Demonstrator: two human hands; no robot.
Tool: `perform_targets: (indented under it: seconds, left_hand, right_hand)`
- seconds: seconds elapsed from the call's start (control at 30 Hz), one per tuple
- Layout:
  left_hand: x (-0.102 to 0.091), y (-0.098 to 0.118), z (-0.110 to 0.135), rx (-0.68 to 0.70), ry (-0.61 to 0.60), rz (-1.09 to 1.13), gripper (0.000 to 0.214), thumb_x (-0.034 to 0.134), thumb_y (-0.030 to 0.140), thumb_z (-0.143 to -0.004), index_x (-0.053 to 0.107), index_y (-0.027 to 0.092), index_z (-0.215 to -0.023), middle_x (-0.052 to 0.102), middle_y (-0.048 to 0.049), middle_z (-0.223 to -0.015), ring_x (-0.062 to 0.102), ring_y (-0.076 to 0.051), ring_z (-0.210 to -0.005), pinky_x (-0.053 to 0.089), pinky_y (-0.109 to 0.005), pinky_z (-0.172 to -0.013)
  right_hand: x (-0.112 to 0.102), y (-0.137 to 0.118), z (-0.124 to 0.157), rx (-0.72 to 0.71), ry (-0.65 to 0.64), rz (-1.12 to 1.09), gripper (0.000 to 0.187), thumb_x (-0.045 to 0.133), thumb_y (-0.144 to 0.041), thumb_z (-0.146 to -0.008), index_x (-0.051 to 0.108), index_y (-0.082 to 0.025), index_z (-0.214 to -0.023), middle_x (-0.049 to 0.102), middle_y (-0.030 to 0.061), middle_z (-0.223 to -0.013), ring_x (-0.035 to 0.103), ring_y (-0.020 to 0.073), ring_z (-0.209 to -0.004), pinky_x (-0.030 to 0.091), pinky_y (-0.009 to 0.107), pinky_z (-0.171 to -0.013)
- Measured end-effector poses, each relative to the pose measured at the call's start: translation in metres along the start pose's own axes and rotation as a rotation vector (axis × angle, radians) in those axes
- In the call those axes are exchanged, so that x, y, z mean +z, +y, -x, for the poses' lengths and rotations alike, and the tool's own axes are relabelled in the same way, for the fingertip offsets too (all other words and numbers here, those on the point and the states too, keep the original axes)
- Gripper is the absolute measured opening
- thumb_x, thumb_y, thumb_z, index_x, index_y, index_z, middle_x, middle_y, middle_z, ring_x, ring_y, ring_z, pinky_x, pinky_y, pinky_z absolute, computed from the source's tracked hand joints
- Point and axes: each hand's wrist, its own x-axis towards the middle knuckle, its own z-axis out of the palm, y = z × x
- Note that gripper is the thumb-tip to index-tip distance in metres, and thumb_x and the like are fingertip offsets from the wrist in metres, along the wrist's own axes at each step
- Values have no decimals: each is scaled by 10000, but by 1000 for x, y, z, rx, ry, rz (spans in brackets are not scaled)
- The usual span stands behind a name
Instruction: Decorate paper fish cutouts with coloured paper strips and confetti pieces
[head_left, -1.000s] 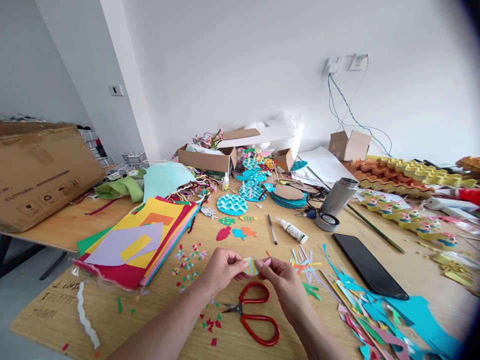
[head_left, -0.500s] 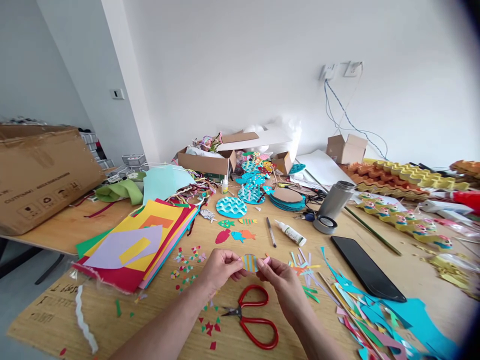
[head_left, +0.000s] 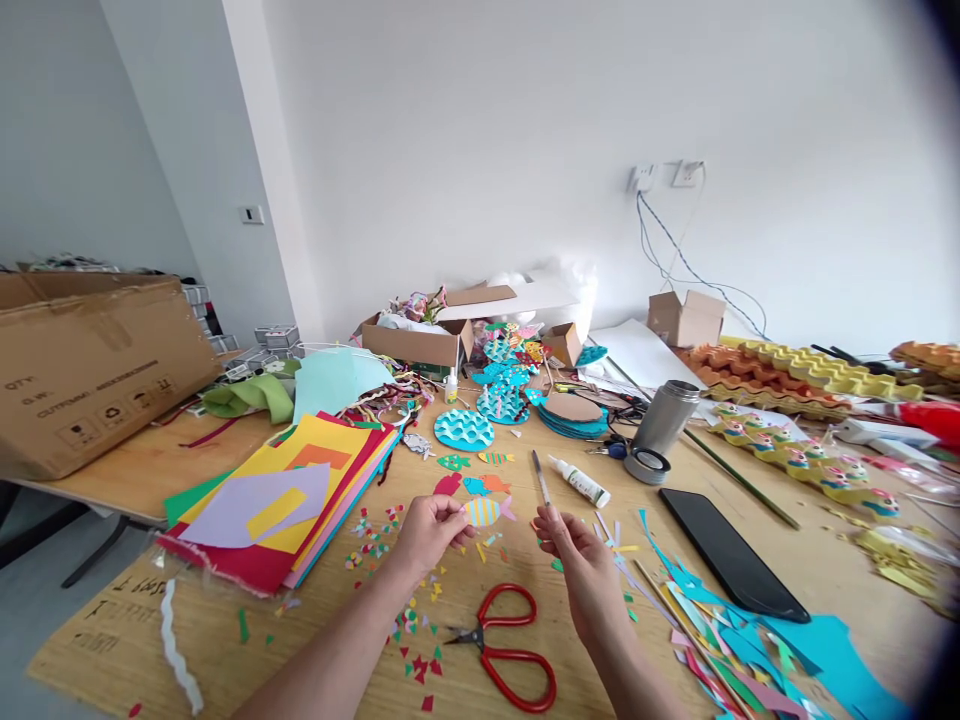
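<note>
My left hand (head_left: 433,530) pinches a striped paper fish (head_left: 482,512) by its head end. The fish has yellow and pale blue bands and a pink tail pointing right. My right hand (head_left: 574,555) has its thumb and fingers closed on the near end of a pen (head_left: 541,480), whose far end points toward the wall. Red-handled scissors (head_left: 517,640) lie spread on the table between my forearms. Beyond the hands are more paper fish, among them a blue one (head_left: 475,486) and a green one (head_left: 454,462). A white glue bottle (head_left: 581,482) lies right of the pen.
Coloured paper sheets (head_left: 300,450) are stacked at left, near a cardboard box (head_left: 105,370). Paper scraps (head_left: 420,620) litter the front. At right are a phone (head_left: 731,553), a metal flask (head_left: 667,420) and blue offcuts (head_left: 840,645). A wavy blue disc (head_left: 463,430) lies farther back.
My right hand has let go of the fish's tail and moved right to the pen. The fish stays in my left hand, shifted slightly left. The camera view has tilted up a little.
</note>
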Motion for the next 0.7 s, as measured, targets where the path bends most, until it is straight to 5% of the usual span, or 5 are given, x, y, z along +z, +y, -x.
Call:
perform_targets:
  seconds: [0.3, 0.47, 0.7]
  left_hand:
    - [-5, -4, -4, 96, -6, -38, 269, 657, 391, -661, 649, 124, -693, 692, -56, -652, 599, -145, -567, 469, -255, -572]
    - [-10, -5, -6, 89, -6, 18, 293, 645, 399, -678, 653, 110, -724, 693, -62, -680, 584, -123, -548, 474, -252, -577]
    - [-7, -2, -1, 78, -101, 60, 304, 667, 410, -664, 655, 108, -699, 696, -67, -666, 581, -123, -540, 466, -253, -581]
  right_hand:
    - [-2, -7, 0, -74, 135, 8, 537, 672, -608, -654, 651, -151, -936, 685, 84, -919, 600, 254, -889, 457, 343, -784]
    - [-5, -6, -1, -157, 187, 87, 495, 659, -628, -640, 664, -157, -792, 691, 88, -795, 606, 259, -801, 446, 343, -731]
    - [-7, -13, 0, -119, 18, 115, 513, 668, -613, -657, 709, -158, -892, 727, 105, -882, 625, 297, -893, 447, 360, -773]
